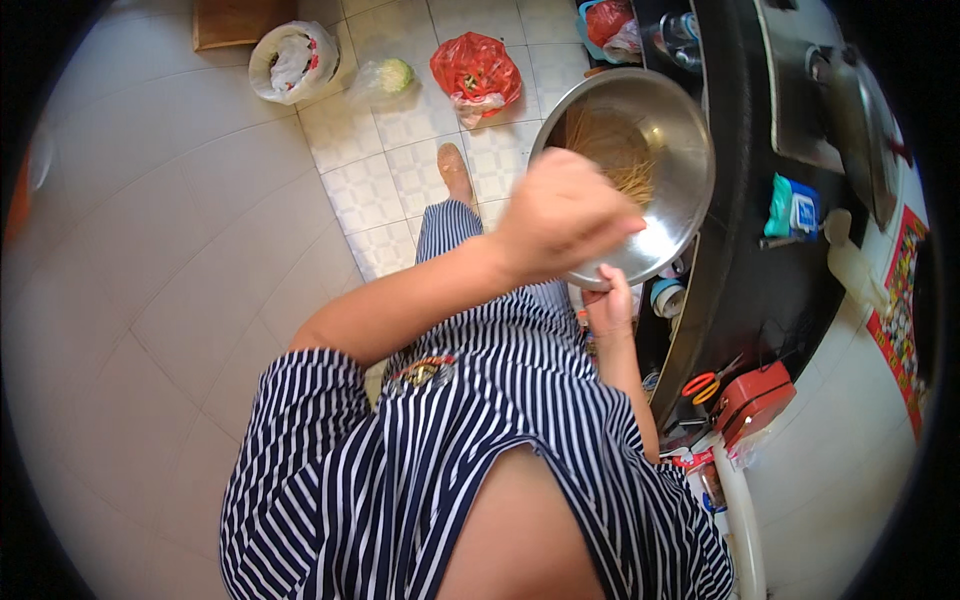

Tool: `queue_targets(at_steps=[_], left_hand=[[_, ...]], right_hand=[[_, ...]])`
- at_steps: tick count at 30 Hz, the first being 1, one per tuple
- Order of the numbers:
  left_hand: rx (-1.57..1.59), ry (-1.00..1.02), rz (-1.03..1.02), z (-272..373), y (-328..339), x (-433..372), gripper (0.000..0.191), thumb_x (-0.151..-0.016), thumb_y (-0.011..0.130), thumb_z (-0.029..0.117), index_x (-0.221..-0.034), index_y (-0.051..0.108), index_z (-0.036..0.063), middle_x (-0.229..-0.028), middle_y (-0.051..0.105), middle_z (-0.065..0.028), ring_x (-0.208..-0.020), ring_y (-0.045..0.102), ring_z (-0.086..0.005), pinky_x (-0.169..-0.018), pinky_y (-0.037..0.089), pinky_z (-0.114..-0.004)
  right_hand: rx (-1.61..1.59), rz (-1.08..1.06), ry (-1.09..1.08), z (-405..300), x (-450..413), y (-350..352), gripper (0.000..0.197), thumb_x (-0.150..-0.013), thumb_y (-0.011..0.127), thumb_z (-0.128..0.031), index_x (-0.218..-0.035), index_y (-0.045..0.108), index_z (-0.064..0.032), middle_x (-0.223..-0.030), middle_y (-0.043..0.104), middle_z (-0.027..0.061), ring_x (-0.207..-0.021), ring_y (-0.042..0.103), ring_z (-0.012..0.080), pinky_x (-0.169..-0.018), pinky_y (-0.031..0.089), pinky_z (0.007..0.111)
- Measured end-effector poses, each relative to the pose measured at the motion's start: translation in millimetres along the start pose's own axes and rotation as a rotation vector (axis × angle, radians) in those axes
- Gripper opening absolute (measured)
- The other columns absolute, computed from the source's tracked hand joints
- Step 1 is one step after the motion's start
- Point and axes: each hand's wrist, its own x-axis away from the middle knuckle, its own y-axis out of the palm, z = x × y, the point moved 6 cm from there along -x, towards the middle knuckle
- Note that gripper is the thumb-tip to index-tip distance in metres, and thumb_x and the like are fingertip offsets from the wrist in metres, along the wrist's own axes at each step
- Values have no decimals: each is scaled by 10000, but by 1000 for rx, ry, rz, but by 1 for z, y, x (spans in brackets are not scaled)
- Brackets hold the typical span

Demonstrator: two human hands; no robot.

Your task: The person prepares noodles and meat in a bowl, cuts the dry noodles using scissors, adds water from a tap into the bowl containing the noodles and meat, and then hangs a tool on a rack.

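Observation:
A large stainless steel bowl is tipped towards me at the edge of the black counter. Thin yellowish-brown strands, perhaps dry noodles, lie inside it. My right hand grips the bowl's near rim, thumb on the inside. Over the bowl's near left side my left hand is blurred, its fingers curled. It covers part of the strands, and I cannot tell whether any are in its grasp.
Along my right runs the black counter, with a wet-wipes pack, orange-handled scissors and a red case. A red plastic bag, a green vegetable in clear plastic and a lined bin stand on the tiled floor.

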Motion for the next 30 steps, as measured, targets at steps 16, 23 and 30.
queue_targets(at_steps=[16, 23, 30], left_hand=[[634, -2078, 535, -770, 143, 301, 402, -856, 626, 441, -1071, 514, 121, -865, 586, -70, -782, 555, -204, -712, 492, -421], [735, -2103, 682, -936, 245, 328, 408, -826, 606, 487, -1049, 576, 147, -1034, 573, -91, -997, 507, -288, -813, 436, -517], [957, -1899, 687, -945, 226, 387, 341, -876, 514, 361, -1066, 502, 78, -921, 595, -114, -732, 612, -319, -670, 527, -430]], right_hand=[[-147, 290, 180, 136, -391, -47, 145, -894, 508, -94, -1019, 546, -30, -1048, 633, 96, -915, 626, 219, -766, 528, 349], [-148, 362, 292, 150, -450, -102, 169, -904, 489, -159, -944, 575, -19, -913, 623, 71, -903, 623, 209, -775, 507, 325], [-55, 285, 253, 152, -452, -80, 176, -911, 481, -165, -934, 578, -21, -918, 624, 75, -858, 632, 196, -726, 510, 321]])
